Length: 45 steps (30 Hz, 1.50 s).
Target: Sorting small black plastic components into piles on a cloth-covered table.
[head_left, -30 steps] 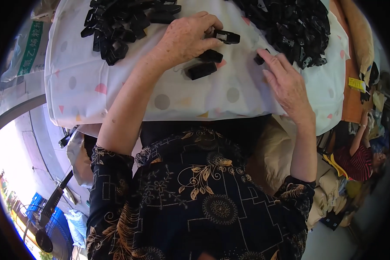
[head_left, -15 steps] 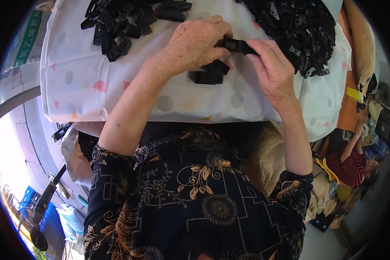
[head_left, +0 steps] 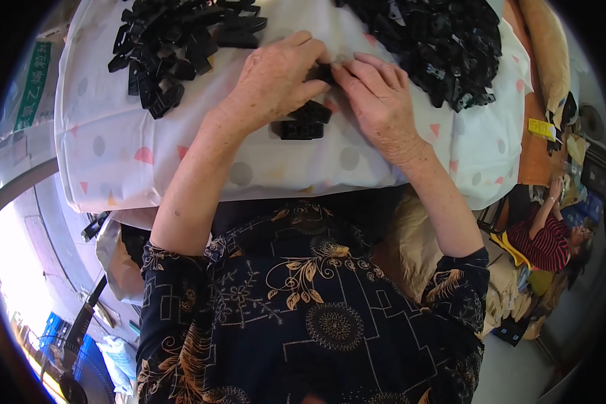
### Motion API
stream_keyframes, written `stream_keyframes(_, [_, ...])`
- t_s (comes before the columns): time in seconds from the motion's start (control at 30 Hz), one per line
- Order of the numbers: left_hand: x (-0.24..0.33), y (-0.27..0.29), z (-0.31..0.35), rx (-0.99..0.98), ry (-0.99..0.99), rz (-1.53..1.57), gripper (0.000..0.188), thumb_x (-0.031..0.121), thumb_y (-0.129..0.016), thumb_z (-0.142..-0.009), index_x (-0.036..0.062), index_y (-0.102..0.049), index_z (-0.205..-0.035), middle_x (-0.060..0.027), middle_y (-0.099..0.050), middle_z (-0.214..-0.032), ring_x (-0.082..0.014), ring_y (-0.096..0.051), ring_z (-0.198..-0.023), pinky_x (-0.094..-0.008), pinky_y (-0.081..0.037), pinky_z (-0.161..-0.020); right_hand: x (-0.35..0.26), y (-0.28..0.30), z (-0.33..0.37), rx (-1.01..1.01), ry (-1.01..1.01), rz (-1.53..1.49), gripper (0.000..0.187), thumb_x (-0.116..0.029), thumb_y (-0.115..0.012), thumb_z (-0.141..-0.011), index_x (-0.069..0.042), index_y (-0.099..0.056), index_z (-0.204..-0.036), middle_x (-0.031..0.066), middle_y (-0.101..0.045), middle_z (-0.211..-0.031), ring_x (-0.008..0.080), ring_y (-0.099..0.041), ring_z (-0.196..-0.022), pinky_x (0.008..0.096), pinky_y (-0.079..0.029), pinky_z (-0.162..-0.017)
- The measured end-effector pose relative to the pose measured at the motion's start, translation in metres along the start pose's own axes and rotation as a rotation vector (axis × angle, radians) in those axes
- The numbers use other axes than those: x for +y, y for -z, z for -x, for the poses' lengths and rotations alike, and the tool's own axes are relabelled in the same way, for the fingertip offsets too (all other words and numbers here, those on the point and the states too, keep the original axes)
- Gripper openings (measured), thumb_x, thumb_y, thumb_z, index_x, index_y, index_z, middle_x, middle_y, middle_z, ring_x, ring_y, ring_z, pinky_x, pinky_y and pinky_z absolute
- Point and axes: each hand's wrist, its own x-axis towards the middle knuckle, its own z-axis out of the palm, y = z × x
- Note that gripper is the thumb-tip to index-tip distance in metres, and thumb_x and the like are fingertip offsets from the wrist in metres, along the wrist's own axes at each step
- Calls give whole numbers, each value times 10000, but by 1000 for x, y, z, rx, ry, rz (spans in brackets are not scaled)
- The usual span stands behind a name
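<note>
My left hand (head_left: 276, 79) and my right hand (head_left: 376, 101) meet over the middle of the cloth-covered table (head_left: 249, 176). Between their fingertips is a small black plastic part (head_left: 322, 73), mostly hidden by the fingers. Both hands are closed, with thumbs and fingers pinching its two ends. Just below my left thumb lie two more black plastic pieces, a block-shaped one (head_left: 301, 130) and another partly behind it (head_left: 315, 112). A loose pile of larger black plastic parts (head_left: 165, 50) is beyond my left hand. Past my right hand spreads a heap of smaller black parts (head_left: 441, 57).
The pale cloth has grey, pink and yellow shapes and drapes over the near edge. A yellow tag (head_left: 541, 128) hangs by the brown board at right. A person in a striped top (head_left: 540, 244) sits at far right. A fan (head_left: 81, 367) stands at lower left.
My right hand has come left and turned palm-down, closer to my left hand. The black plastic part, visible between them before, is now mostly covered. The view has shifted slightly.
</note>
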Motion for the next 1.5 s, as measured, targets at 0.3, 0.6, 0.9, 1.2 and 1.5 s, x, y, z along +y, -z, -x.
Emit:
stream_keyframes(0.3, [12,2,17,15,-79,-111,297,236,-718,-802,97,-631,-1049,-102,-592,-1012,-308,-640,-929,-409,-527,-796,27,24,39,125,-246,25,415,-88,-731,-791,-63,-640,-1195,78,-601,-1176,277,-588,-1057,388,-460,-858])
stream_keyframes(0.6, [-38,53,7,210,2,-649,163,93,-687,-803,72,-661,-962,-81,-596,-1014,-275,-620,-994,-421,-537,-773,57,34,49,-72,-345,332,288,-42,-642,-870,-20,-627,-1156,117,-557,-1055,303,-593,-957,402,-498,-828])
stream_keyframes(0.9, [-9,20,-13,54,-43,-420,116,166,-628,-913,95,-659,-999,-85,-643,-951,-341,-661,-854,-450,-524,-761,46,34,63,57,-404,-265,408,162,-495,-774,-29,-632,-1107,136,-570,-1237,292,-624,-996,328,-523,-812])
stream_keyframes(1.2, [-8,2,-19,42,7,-106,256,250,-676,-888,79,-647,-1077,-114,-621,-1060,-337,-630,-956,-434,-512,-836,43,24,52,100,-558,-186,285,-42,-671,-907,-36,-619,-1187,92,-619,-1016,190,-637,-821,292,-526,-697])
stream_keyframes(1.5, [-14,0,-14,34,-46,-40,242,168,-667,-841,63,-641,-1057,-126,-618,-1072,-338,-623,-981,-437,-505,-854,17,21,2,209,-374,-442,259,49,-653,-888,-31,-676,-1133,90,-665,-1084,192,-664,-923,281,-529,-809])
